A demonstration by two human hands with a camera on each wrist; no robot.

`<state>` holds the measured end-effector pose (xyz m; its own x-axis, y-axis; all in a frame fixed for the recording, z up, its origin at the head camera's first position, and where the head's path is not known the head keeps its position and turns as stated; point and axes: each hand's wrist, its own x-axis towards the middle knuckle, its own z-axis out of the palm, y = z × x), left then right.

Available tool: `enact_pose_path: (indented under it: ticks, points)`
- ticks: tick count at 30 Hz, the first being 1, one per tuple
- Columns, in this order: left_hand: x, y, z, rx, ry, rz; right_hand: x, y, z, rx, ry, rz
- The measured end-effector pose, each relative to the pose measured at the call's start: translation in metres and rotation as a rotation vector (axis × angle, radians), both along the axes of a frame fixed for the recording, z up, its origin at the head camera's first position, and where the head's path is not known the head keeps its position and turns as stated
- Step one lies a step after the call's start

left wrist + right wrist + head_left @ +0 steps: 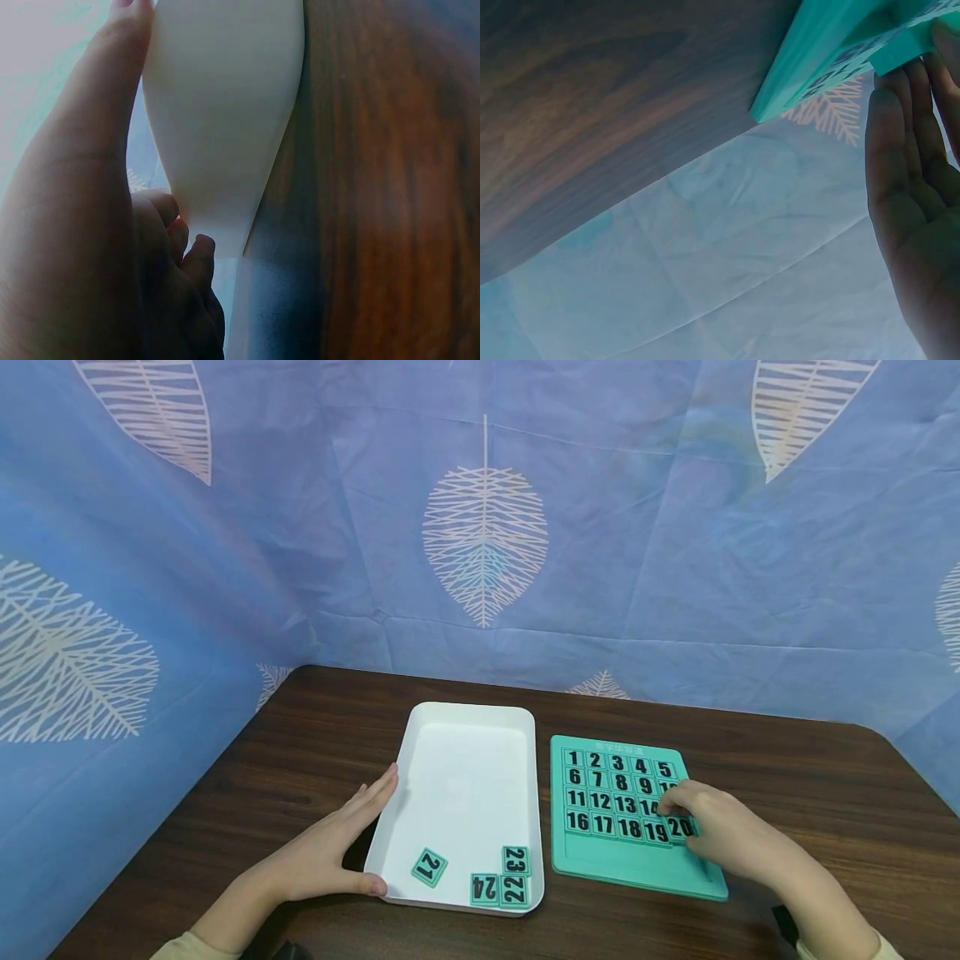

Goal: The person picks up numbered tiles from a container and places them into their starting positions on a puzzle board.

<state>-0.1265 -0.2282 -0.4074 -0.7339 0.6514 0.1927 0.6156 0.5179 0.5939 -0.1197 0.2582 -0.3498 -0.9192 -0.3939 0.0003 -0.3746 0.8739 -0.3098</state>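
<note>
Against the left side of a white tray (468,777) rests my left hand (322,852), its thumb at the near corner and its fingers farther up the edge. My right hand (731,831) pinches the number 20 tile (681,827) at the right end of the fourth row on a teal number board (630,858). In the right wrist view the tile (901,51) is between thumb and fingers, tilted against the board. Rows from 1 to 19 fill the board above; the hand partly covers 10 and 14 and hides 15.
Inside the tray's near end lie tile 21 (430,867), turned askew, and tiles 23 (515,860), 24 (484,889) and 22 (513,890) grouped in the corner. The dark wooden table (337,727) meets a blue leaf-patterned cloth (637,568) behind.
</note>
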Motion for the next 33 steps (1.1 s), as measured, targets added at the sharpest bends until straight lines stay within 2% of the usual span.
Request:
enact_pose_path:
  ticks: [11,18,33]
  points:
    - [0.000,0.000,0.000,-0.004,-0.012,0.008,0.001,0.009,-0.003,0.009,-0.059,-0.021]
    - [0.000,0.000,0.000,0.006,-0.005,-0.003,0.001,0.008,-0.008,0.005,-0.042,-0.004]
    - [0.000,0.000,-0.001,0.014,-0.008,-0.011,0.002,0.007,-0.011,0.002,-0.021,-0.026]
